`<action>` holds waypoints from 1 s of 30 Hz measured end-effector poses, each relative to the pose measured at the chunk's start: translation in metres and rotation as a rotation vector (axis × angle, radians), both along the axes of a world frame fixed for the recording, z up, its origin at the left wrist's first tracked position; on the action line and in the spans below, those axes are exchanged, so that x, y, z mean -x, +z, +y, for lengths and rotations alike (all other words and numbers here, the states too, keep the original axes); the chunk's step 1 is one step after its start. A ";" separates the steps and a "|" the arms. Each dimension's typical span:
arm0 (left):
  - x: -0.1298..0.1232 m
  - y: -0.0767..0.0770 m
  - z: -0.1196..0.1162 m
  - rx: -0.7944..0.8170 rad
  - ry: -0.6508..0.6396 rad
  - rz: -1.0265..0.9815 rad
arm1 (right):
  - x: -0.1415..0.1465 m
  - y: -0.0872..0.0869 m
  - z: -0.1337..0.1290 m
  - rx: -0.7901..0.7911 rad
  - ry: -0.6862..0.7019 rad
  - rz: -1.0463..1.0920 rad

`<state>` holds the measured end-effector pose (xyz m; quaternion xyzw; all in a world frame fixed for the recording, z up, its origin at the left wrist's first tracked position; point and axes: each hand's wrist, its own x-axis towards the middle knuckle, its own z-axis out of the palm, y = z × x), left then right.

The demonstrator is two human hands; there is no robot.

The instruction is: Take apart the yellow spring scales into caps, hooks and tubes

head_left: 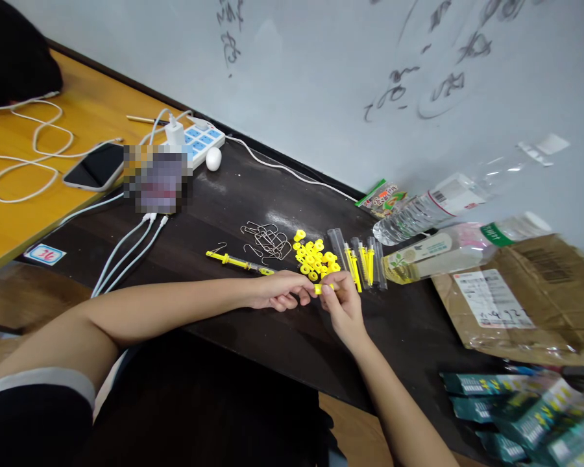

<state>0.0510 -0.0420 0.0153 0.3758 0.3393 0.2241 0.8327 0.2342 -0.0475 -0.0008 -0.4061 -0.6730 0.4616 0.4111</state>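
My left hand (282, 290) and my right hand (343, 303) meet over the dark table. Between their fingertips is a small yellow plastic piece (318, 289); both hands pinch it, partly covering it. Just beyond lies a pile of small yellow plastic pieces (311, 255), some ring-shaped. Bent metal wire hooks (267, 240) are heaped to its left. A yellow-and-clear stick-like assembly (238, 263) with a wire hook at its far end lies behind my left hand. Beyond my right hand are clear plastic tubes (338, 246) and yellow rods (370, 253), some apparently inside tubes.
Two plastic bottles, one of water (428, 207) and one labelled green (467, 246), lie at the right by a brown parcel (530, 298). Green boxes (486, 384) fill the near right corner. A white power strip (207, 141), cables and a phone (95, 167) are at the left.
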 end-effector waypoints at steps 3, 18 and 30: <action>0.000 0.001 0.000 0.015 -0.006 -0.006 | 0.000 0.000 0.000 -0.004 0.007 -0.002; 0.002 0.000 0.002 -0.083 -0.028 0.137 | -0.002 0.008 -0.001 -0.138 0.070 -0.225; 0.013 -0.002 0.010 -1.045 0.224 0.617 | -0.021 0.011 0.026 -0.166 -0.198 -0.270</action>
